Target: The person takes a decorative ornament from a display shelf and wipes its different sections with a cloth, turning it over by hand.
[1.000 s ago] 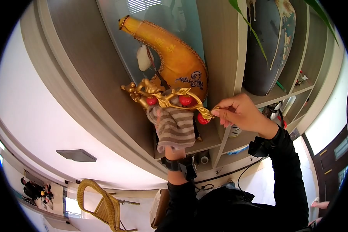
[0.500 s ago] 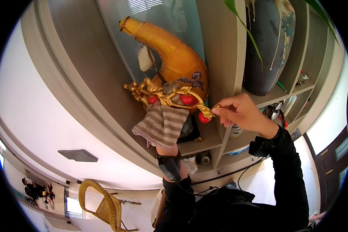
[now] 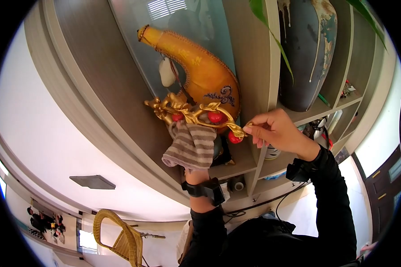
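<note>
My right hand [image 3: 274, 132] pinches the leaf-tipped end of a gold figurine [image 3: 192, 116] with red fruit-like balls, held up in front of a shelf compartment. A brown-and-grey striped cloth [image 3: 192, 144] covers my left hand [image 3: 196, 174], so its fingers are hidden. The cloth is bunched against the underside and back of the figurine, and some grey fabric shows through the loop of its branch. Behind the figurine stands an orange leather horn-shaped flask [image 3: 209, 71] with stitched edges and a blue scroll pattern. A white pendant [image 3: 168, 72] hangs from it.
A tall dark vase [image 3: 305, 58] with drip glaze fills the compartment to the right. Green leaves [image 3: 276, 40] hang before it. Shelf dividers [image 3: 254, 66] stand close to both hands. A wicker chair [image 3: 127, 240] is at lower left.
My left hand and the cloth have shifted slightly right along the figurine, and the left wrist has turned. The figurine's left end tilts a little lower. My right hand keeps its pinch.
</note>
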`<state>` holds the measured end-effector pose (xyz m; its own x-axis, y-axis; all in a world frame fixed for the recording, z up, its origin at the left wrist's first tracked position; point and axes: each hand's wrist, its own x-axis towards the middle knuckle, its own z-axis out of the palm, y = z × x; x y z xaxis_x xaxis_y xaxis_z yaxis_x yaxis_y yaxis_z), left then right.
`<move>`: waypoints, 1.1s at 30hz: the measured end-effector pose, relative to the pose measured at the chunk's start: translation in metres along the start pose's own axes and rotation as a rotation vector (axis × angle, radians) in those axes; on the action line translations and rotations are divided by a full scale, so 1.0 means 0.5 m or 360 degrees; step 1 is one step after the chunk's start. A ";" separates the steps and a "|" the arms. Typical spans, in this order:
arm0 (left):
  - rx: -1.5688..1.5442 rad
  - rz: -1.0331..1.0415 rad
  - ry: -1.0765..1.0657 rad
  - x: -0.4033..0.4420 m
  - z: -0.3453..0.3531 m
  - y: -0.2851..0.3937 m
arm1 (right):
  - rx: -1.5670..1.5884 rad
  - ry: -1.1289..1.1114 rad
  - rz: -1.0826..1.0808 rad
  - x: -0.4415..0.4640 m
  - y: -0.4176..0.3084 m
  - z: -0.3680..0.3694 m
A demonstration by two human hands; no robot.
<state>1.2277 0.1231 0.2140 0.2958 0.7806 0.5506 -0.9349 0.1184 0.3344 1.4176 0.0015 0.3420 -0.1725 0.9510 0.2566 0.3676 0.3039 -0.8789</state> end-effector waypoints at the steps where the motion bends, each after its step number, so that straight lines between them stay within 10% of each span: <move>1: 0.0010 0.0010 0.0048 -0.006 0.007 0.001 | -0.0006 -0.0002 -0.0007 0.000 0.000 0.000; 33: 0.0156 -0.0007 0.0408 -0.107 0.029 -0.016 | 0.0030 -0.0074 -0.0052 0.002 0.008 -0.012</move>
<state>1.2221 0.0716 0.1929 0.2292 0.9115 0.3415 -0.9066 0.0722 0.4157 1.4243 0.0041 0.3410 -0.2265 0.9368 0.2666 0.3442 0.3330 -0.8778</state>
